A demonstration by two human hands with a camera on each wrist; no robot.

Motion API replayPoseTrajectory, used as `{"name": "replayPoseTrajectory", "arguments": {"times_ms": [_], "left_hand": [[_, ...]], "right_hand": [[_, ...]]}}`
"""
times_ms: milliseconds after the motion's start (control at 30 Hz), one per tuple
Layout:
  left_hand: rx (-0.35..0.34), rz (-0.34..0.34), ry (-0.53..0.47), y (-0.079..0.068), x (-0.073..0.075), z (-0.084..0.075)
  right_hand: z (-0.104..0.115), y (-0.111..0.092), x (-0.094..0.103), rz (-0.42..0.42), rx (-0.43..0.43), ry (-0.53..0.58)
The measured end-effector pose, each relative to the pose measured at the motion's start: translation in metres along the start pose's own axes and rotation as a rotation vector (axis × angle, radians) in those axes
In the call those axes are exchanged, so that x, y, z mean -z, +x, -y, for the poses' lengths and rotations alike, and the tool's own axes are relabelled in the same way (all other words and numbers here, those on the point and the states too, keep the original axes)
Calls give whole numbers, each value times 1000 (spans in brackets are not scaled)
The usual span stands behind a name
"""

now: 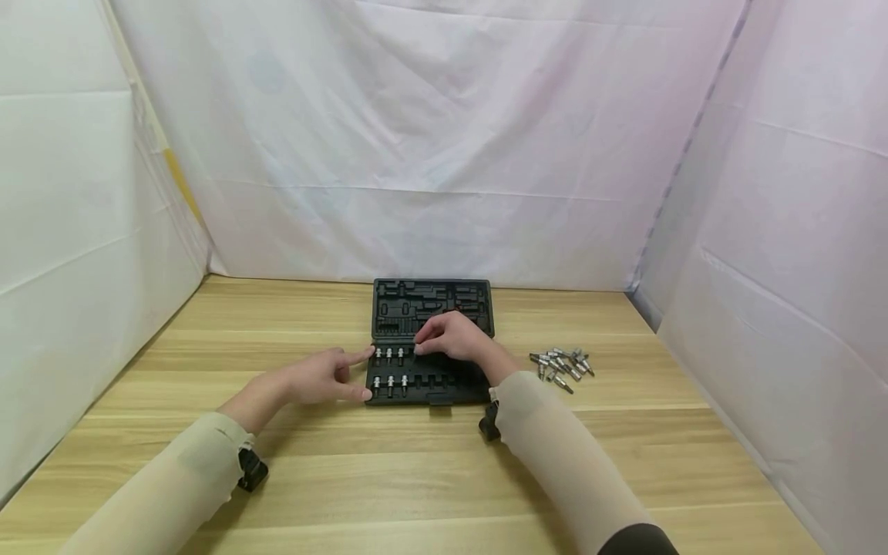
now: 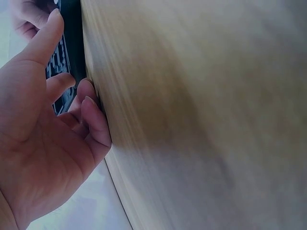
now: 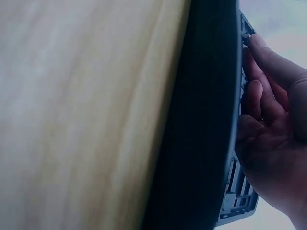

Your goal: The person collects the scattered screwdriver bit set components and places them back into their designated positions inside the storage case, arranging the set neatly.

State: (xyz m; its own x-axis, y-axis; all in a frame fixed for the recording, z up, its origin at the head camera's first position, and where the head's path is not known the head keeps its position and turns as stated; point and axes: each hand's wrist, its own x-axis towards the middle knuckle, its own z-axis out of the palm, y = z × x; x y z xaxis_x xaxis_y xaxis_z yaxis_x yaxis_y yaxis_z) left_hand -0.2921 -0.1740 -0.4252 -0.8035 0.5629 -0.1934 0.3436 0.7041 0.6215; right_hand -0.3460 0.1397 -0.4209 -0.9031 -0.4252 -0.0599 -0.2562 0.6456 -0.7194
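Note:
A black plastic tool case (image 1: 428,397) lies unfolded on the table. Silver bit sockets (image 1: 390,382) sit in two short rows at the left of its lower half. My right hand (image 1: 454,336) is over the case, pinching a small bit socket (image 1: 418,348) at the upper row; the fingers mostly cover it. At the case's left side, the thumb and index finger of my left hand (image 1: 321,376) are spread and touch the edge. The left wrist view shows the other left fingers (image 2: 96,122) bent beside the case.
Several loose bit sockets (image 1: 563,364) lie in a pile on the wooden table (image 1: 388,478), right of the case. The raised lid (image 1: 397,310) has moulded recesses. White cloth (image 1: 430,139) hangs behind the table and along its sides.

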Motion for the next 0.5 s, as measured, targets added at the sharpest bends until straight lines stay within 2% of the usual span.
{"name": "replayPoseTrajectory", "arguments": {"times_ms": [233, 500], "left_hand": [[-7, 9, 7, -1, 0, -2], [-15, 6, 7, -1, 1, -3]], "right_hand": [[5, 2, -4, 19, -35, -29], [7, 4, -6, 52, -19, -87]]}}
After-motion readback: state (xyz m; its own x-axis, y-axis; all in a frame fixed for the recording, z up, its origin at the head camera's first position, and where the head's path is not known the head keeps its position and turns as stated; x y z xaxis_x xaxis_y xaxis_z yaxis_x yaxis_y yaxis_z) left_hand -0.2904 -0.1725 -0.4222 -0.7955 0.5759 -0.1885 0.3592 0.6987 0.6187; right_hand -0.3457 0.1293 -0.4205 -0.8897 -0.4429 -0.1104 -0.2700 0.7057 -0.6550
